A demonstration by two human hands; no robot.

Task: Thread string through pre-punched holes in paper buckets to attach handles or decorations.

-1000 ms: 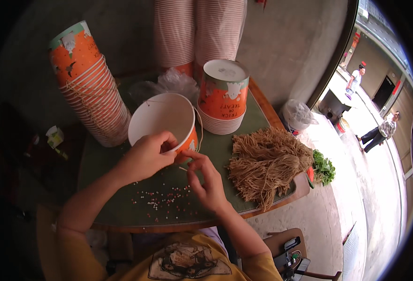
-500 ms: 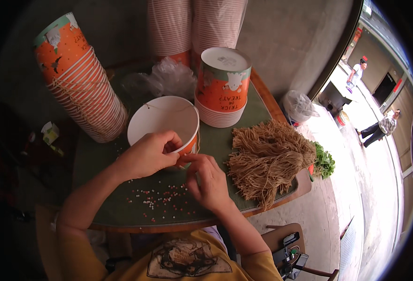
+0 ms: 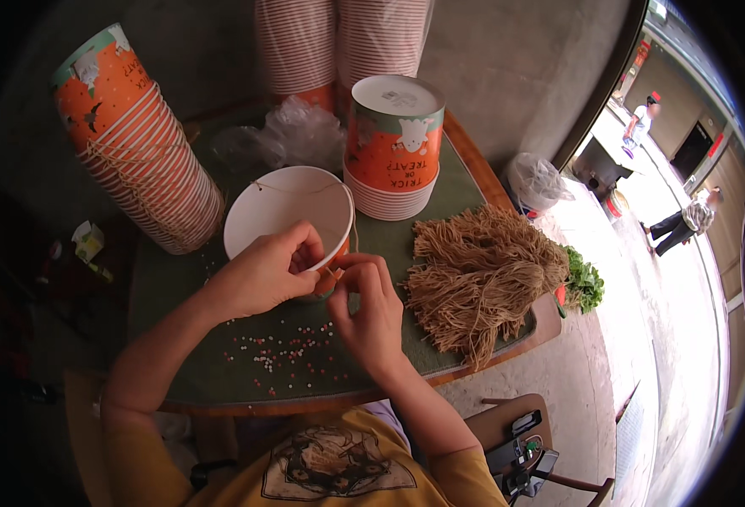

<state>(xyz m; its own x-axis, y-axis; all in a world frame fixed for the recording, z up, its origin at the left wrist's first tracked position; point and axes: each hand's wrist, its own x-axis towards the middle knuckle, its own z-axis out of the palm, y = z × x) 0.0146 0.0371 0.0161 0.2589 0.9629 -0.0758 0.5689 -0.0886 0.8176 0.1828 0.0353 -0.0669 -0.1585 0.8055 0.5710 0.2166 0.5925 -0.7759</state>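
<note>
Cord work at the near rim of the bucket: slip risk

White-lined, orange-sided paper bucket (image 3: 283,207) sits mouth up on the green-topped, wood-edged table (image 3: 195,372), directly ahead of the person. A thin tan cord (image 3: 354,232) hangs outside the rim on the right.

Risks (judgement): the cord could slide free if its end is pinched too lightly; the paper rim could crease or tear under a hard pull; the bucket, probably light, could tip if the rim hold slackens. A sleeve or forearm could sweep the loose red and white beads (image 3: 292,348) off the near edge.

Position relative to fingers: left hand (image 3: 264,275) is closed over the near rim, fingers inside the mouth, thumb at the lip. Right hand (image 3: 367,308) is just outside the wall, thumb and forefinger curled toward each other; fingertips small and partly overlapped, so cannot tell whether the cord is between them.

Farther right: shaggy bundle of tan cords (image 3: 482,279), apart from both hands. Behind: upside-down stack of orange paper buckets (image 3: 393,152).
</note>
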